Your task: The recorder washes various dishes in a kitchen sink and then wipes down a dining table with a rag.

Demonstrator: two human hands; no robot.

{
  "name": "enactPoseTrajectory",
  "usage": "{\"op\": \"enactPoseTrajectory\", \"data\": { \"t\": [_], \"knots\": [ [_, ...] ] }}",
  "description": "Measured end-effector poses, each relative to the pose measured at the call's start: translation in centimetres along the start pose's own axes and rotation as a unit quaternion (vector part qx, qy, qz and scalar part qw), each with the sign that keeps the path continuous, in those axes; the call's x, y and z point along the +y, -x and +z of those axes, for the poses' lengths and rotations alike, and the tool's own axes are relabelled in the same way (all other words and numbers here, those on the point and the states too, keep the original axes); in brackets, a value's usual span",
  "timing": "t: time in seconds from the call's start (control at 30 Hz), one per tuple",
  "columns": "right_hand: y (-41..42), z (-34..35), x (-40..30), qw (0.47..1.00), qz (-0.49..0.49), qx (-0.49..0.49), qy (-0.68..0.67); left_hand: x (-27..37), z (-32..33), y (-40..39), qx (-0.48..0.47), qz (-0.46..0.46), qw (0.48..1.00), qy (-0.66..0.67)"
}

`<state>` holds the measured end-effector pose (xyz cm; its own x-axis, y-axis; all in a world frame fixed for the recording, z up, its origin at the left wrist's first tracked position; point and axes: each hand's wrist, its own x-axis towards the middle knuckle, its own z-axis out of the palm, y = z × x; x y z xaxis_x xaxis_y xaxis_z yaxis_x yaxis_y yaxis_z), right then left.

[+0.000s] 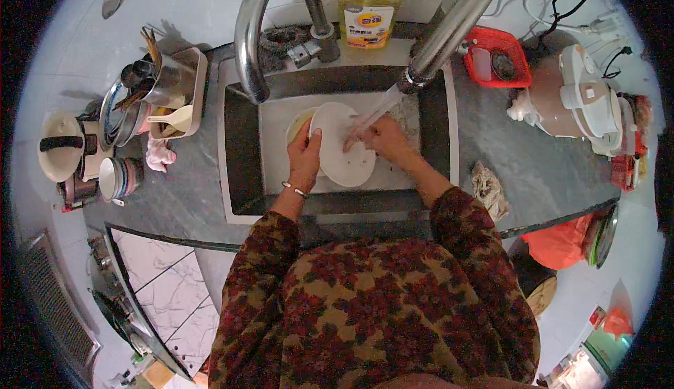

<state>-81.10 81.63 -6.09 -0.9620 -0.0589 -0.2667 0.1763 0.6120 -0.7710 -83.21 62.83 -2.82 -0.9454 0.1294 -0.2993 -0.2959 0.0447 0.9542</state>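
Observation:
In the sink point(338, 202), my left hand point(304, 154) grips the left edge of a white plate point(337, 162), its thumb lying on the upper face. The plate is tilted, and a second, yellowish dish point(296, 125) shows partly behind it; whether my fingers also hold that dish cannot be seen. Water runs from the right-hand faucet point(421, 68) onto the plate. My right hand point(387, 141) is at the plate's right side under the stream, its fingers blurred and close to the surface. A few dark specks show on the plate's lower part.
A curved metal faucet point(253, 46) arches over the sink's left side. Behind stands a bottle of yellow liquid point(367, 20). Left are a utensil tray point(197, 94) and stacked bowls point(111, 178); right, a red basket point(518, 52), a rice cooker point(558, 94) and a crumpled cloth point(489, 191).

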Motion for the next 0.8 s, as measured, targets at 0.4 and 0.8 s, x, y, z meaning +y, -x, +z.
{"op": "enactPoseTrajectory", "data": {
  "t": [0.4, 0.8],
  "knots": [
    [-0.7, 1.8, 2.9, 0.917, -0.153, 0.067, 0.361, 0.2, 1.1, 0.1, -0.016, 0.079, 0.994, -0.075],
    [2.3, 4.2, 0.4, 0.991, -0.131, -0.031, -0.011, -0.3, 0.5, -0.6, 0.04, 0.211, 0.956, -0.202]
  ]
}}
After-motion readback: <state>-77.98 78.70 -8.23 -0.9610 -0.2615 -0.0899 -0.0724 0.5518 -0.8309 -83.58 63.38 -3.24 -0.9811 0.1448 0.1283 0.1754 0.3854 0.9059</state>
